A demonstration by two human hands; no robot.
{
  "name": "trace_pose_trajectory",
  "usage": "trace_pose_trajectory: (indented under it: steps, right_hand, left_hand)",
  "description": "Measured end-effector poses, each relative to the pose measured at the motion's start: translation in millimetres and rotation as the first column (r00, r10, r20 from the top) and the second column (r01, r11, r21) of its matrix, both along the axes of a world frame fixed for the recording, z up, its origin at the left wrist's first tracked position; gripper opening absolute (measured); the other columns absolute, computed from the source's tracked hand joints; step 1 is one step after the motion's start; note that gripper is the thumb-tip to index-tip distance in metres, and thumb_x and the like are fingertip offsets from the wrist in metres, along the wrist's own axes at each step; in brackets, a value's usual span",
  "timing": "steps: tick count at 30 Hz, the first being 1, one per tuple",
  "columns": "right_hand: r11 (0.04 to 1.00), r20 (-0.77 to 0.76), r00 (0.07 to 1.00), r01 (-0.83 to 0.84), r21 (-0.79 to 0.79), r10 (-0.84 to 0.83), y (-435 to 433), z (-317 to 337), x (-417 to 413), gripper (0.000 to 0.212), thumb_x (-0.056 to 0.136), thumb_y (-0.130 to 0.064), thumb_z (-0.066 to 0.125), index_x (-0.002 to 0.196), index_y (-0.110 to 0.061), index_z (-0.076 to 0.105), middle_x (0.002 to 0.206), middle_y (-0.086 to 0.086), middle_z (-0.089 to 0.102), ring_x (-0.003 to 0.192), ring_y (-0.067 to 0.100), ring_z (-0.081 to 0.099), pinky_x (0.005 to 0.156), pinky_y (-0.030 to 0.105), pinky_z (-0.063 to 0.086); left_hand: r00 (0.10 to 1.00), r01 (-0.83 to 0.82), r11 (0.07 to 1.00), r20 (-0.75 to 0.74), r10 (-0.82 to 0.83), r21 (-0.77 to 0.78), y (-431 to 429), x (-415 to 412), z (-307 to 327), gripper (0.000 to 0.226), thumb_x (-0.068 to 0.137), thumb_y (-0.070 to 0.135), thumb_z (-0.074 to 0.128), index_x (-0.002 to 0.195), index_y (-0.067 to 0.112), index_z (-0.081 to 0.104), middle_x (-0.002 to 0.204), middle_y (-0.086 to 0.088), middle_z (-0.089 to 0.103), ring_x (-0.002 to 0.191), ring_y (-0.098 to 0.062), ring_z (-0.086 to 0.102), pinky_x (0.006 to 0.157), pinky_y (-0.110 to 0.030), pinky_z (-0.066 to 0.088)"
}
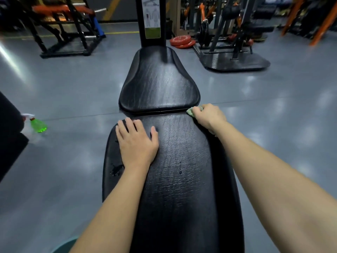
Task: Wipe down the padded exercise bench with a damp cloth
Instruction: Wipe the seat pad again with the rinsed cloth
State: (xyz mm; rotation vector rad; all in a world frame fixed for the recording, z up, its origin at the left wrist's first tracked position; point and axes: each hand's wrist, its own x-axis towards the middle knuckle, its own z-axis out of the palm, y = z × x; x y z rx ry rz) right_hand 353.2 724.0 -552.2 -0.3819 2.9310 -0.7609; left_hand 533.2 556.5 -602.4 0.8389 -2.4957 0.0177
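The black padded bench runs straight ahead of me: a long back pad (184, 170) and beyond it a wider seat pad (160, 84). My left hand (136, 141) rests flat on the back pad's far left corner, fingers spread. My right hand (207, 116) grips a pale green cloth (191, 111) at the back pad's far right corner, beside the gap between the two pads. Most of the cloth is hidden under the hand. Small wet drops show on the back pad near its left edge and middle.
A green spray bottle (37, 125) stands on the grey floor to the left. A black upright post (152, 22) rises behind the seat pad. Red weight plates (182, 42) and dark machine frames stand at the back. A teal rim (63, 247) shows at the bottom left.
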Motion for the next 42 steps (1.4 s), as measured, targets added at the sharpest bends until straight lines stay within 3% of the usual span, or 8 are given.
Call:
trace_pose_trajectory:
  steps: [3,9,14,21,29,35,39,42]
  right_hand:
    - [0.997,0.038,0.998,-0.055,0.045,0.053,-1.8,7.3,-4.7,0.041,0.093,-0.050,0.041,0.096,-0.019,0.069,0.096,0.008,0.061,0.087,0.032,0.058,0.078,0.034,0.048]
    - [0.994,0.096,0.995,-0.033,-0.101,0.042,11.0,5.4,6.5,0.041,0.086,-0.052,0.039,0.077,-0.021,0.064,0.089,0.005,0.073,0.070,0.029,0.062,0.064,0.031,0.047]
    - [0.989,-0.019,0.997,0.074,-0.131,-0.078,25.7,-7.6,29.7,0.034,0.093,-0.047,0.039,0.093,-0.020,0.060,0.113,0.019,0.068,0.106,0.038,0.060,0.079,0.036,0.040]
    - [0.965,-0.181,0.949,0.263,0.012,-0.257,55.8,-35.7,72.9,0.044,0.097,-0.044,0.038,0.115,-0.011,0.060,0.116,0.020,0.066,0.108,0.042,0.062,0.087,0.043,0.047]
    - [0.988,-0.095,0.984,0.154,0.002,-0.153,14.4,-6.2,28.5,0.058,0.098,-0.049,0.036,0.124,-0.007,0.063,0.126,0.026,0.063,0.118,0.045,0.059,0.096,0.043,0.046]
    - [0.996,-0.085,0.996,0.042,0.073,-0.036,-14.2,1.6,0.5,0.064,0.089,-0.064,0.035,0.107,-0.014,0.071,0.114,0.021,0.068,0.107,0.040,0.063,0.085,0.041,0.046]
    - [0.998,-0.039,0.998,-0.044,0.033,0.045,-4.5,1.2,-1.4,0.048,0.091,-0.057,0.037,0.086,-0.020,0.067,0.104,0.018,0.068,0.093,0.038,0.058,0.076,0.037,0.040]
    - [1.000,-0.123,0.992,-0.001,0.006,0.001,2.7,-2.8,13.4,0.040,0.091,-0.055,0.039,0.088,-0.026,0.065,0.104,0.016,0.069,0.100,0.039,0.060,0.074,0.036,0.035]
  left_hand:
    - [0.999,-0.001,1.000,-0.032,0.002,0.011,1.4,1.9,0.0,0.059,0.098,0.049,0.043,0.124,-0.003,0.052,0.137,-0.028,0.050,0.133,-0.048,0.039,0.118,-0.057,0.027]
    - [0.998,0.003,0.999,-0.058,-0.001,0.044,3.2,4.4,4.6,0.058,0.097,0.049,0.046,0.124,-0.002,0.053,0.136,-0.025,0.052,0.133,-0.046,0.040,0.117,-0.056,0.029]
    - [0.997,0.005,0.998,-0.078,0.000,0.056,4.3,6.9,7.9,0.058,0.096,0.049,0.045,0.123,-0.002,0.053,0.136,-0.025,0.053,0.133,-0.045,0.040,0.117,-0.056,0.030]
    - [0.998,0.009,0.999,-0.059,-0.007,0.041,5.4,6.5,5.4,0.056,0.097,0.044,0.046,0.122,-0.005,0.054,0.135,-0.028,0.052,0.131,-0.048,0.041,0.117,-0.056,0.029]
    - [0.999,-0.012,1.000,-0.038,0.012,-0.003,3.8,2.0,3.3,0.054,0.096,0.043,0.044,0.122,-0.004,0.054,0.134,-0.027,0.052,0.130,-0.048,0.041,0.116,-0.057,0.029]
    - [0.998,-0.020,0.999,-0.054,0.019,-0.027,1.1,-1.4,-1.1,0.054,0.095,0.043,0.045,0.121,-0.003,0.055,0.135,-0.028,0.053,0.131,-0.049,0.042,0.116,-0.056,0.029]
    - [0.999,-0.019,1.000,-0.048,0.019,-0.013,2.4,-0.8,1.6,0.054,0.095,0.044,0.044,0.121,-0.002,0.055,0.135,-0.026,0.053,0.131,-0.047,0.042,0.116,-0.056,0.029]
    - [0.999,-0.019,1.000,-0.038,0.019,-0.011,3.0,1.0,3.5,0.053,0.095,0.044,0.042,0.120,-0.002,0.055,0.134,-0.026,0.053,0.130,-0.047,0.042,0.116,-0.056,0.029]
